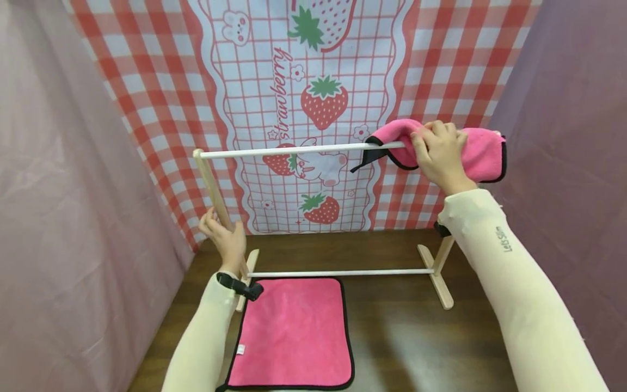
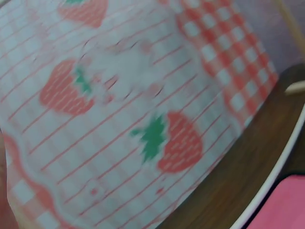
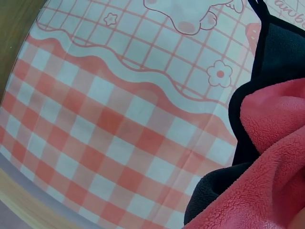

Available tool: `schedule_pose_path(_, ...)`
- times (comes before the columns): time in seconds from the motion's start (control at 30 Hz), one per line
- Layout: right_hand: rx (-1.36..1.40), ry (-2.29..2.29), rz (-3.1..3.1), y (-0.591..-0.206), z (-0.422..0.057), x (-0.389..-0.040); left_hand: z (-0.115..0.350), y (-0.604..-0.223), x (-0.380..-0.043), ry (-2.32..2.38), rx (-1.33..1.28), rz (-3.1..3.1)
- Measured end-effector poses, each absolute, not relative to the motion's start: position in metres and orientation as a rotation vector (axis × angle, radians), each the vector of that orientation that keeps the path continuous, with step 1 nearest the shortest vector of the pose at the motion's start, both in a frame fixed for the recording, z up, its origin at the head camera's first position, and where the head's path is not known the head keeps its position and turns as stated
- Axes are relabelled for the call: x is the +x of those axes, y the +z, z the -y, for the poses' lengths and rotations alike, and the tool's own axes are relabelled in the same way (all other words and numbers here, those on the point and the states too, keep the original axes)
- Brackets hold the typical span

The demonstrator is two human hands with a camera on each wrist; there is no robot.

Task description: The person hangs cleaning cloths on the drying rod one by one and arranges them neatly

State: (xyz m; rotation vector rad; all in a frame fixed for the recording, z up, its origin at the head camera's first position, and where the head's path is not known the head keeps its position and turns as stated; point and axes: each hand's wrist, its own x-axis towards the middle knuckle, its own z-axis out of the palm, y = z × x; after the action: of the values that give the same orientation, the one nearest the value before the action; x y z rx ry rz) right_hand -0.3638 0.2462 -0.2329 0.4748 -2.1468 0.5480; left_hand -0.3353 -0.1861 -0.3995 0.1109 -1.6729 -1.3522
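Observation:
A pink towel [image 1: 482, 155] with black edging lies bunched over the right part of the rack's white top bar [image 1: 294, 149]. My right hand [image 1: 442, 152] grips it from above, fingers over the bar. One dark corner with a loop hangs to the left of the bar; the right wrist view shows the pink towel folds [image 3: 276, 162] and a dark grey underside [image 3: 286, 52]. Lower on the left, my left hand [image 1: 224, 237] holds the rack's wooden post [image 1: 213, 188] between thumb and fingers. Only a sliver of that hand appears in the left wrist view.
A second pink towel [image 1: 296, 332] is spread flat on the brown table [image 1: 387, 326], in front of the rack's lower white bar [image 1: 338, 273]. The rack's right foot [image 1: 436, 277] stands on the table. Behind hangs a strawberry-print cloth [image 1: 323, 103], with plain curtains at both sides.

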Motion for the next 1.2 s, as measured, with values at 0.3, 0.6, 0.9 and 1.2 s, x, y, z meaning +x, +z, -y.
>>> schedule_pose_path(0.3, 0.492, 0.531, 2.205, -0.239, -0.246, -0.356, 0.097, -0.361, -0.323, -1.55, -0.216, 1.801)
schedule_pose_path(0.6, 0.521, 0.515, 2.191, -0.243, -0.248, -0.355, 0.026, -0.296, -0.324, -1.706, -0.567, 1.959)
schedule_pose_path(0.9, 0.503, 0.523, 2.203, -0.244, -0.25, -0.354, -0.032, -0.27, -0.323, -1.794, -0.591, 1.966)
schedule_pose_path(1.2, 0.519, 0.517, 2.145, -0.245, -0.251, -0.357, -0.058, -0.253, -0.329, -2.179, -0.53, 1.79)
